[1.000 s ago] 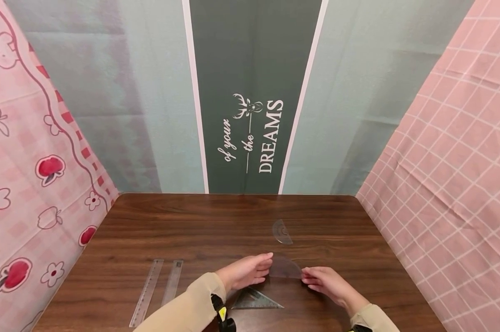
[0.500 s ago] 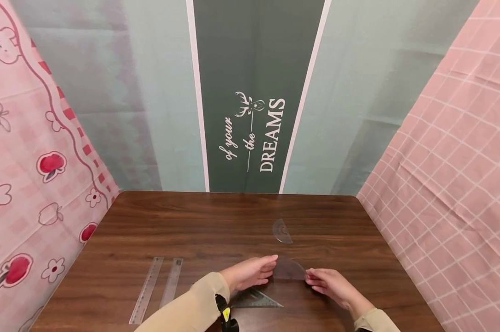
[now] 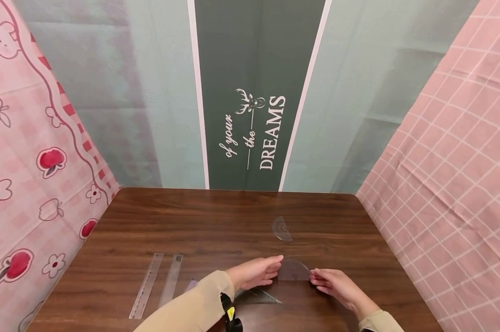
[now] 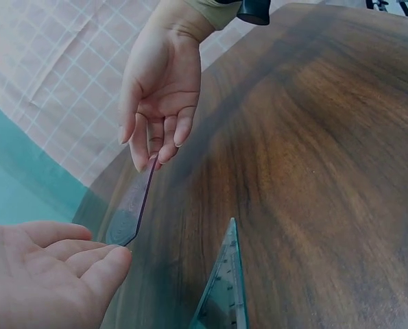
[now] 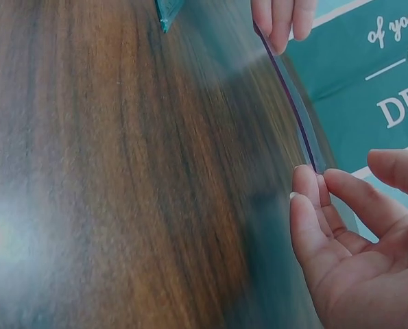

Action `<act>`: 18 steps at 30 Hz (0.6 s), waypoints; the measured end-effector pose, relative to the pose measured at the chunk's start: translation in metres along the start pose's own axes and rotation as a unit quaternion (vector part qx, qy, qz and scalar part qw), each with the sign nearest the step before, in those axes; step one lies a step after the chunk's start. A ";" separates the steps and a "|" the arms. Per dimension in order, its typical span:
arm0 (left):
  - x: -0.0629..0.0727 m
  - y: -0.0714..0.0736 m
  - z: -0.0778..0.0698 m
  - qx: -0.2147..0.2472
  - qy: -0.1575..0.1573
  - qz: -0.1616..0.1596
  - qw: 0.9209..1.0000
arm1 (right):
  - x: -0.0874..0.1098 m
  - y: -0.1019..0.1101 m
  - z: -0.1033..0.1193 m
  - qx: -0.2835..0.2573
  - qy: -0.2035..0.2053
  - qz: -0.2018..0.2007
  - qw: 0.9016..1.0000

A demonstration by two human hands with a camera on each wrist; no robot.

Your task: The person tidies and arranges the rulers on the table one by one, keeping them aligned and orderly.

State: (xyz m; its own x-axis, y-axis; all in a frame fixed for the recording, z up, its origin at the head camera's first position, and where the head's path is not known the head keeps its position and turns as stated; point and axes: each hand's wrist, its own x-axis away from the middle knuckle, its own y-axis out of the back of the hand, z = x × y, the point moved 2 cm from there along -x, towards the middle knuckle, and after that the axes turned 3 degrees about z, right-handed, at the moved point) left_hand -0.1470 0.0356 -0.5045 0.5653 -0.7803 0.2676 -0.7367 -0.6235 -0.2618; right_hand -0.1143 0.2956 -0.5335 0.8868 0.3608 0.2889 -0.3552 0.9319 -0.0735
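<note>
A purple-tinted clear protractor (image 3: pixel 293 269) spans the space between my two hands, tilted up with its straight edge toward me. My left hand (image 3: pixel 258 273) touches its left end with straight fingertips, thumb apart, as the left wrist view shows. At the other corner, the fingertips of my right hand (image 3: pixel 335 285) press on the protractor, the thumb away from it. Below the left hand, partly covered by it, lies a clear set square (image 3: pixel 260 297). A smaller clear protractor (image 3: pixel 281 229) rests farther back on the wooden table (image 3: pixel 192 216).
Two clear rulers, the outer ruler (image 3: pixel 147 287) and the inner ruler (image 3: pixel 171 279), lie side by side at the left. A small purple-tinted piece (image 3: pixel 192 284) peeks out behind the left sleeve. Fabric curtains (image 3: pixel 432 184) close off the table's back and sides.
Both hands have shifted slightly to the right with the protractor between them. A purple-tinted piece has come into sight behind the left sleeve. The other drawing tools stay put.
</note>
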 end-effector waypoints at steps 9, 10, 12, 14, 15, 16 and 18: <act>0.000 -0.007 0.005 0.012 0.005 0.014 1.000 | 0.007 0.001 -0.006 0.028 -0.021 -0.002 0.999; 0.000 -0.008 0.005 0.016 0.005 0.016 1.000 | 0.008 0.001 -0.007 0.032 -0.025 -0.005 0.999; -0.001 -0.009 0.006 0.019 0.007 0.017 1.000 | 0.009 0.001 -0.008 0.042 -0.030 -0.010 0.999; -0.001 -0.010 0.006 0.021 0.008 0.016 1.000 | 0.009 0.001 -0.010 0.053 -0.036 -0.013 0.998; -0.001 -0.010 0.007 0.022 0.010 0.016 1.000 | 0.010 0.001 -0.010 0.059 -0.037 -0.015 0.997; -0.001 -0.011 0.007 0.023 0.011 0.016 1.000 | 0.010 0.001 -0.010 0.065 -0.039 -0.017 0.997; -0.001 -0.012 0.008 0.024 0.015 0.017 0.999 | 0.011 0.001 -0.010 0.077 -0.039 -0.022 0.996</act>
State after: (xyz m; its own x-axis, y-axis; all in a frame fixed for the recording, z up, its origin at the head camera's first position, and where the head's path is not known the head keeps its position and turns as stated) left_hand -0.1356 0.0434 -0.5091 0.5288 -0.7993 0.2857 -0.7362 -0.5994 -0.3143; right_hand -0.1018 0.3009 -0.5398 0.8788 0.3101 0.3626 -0.3628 0.9279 0.0856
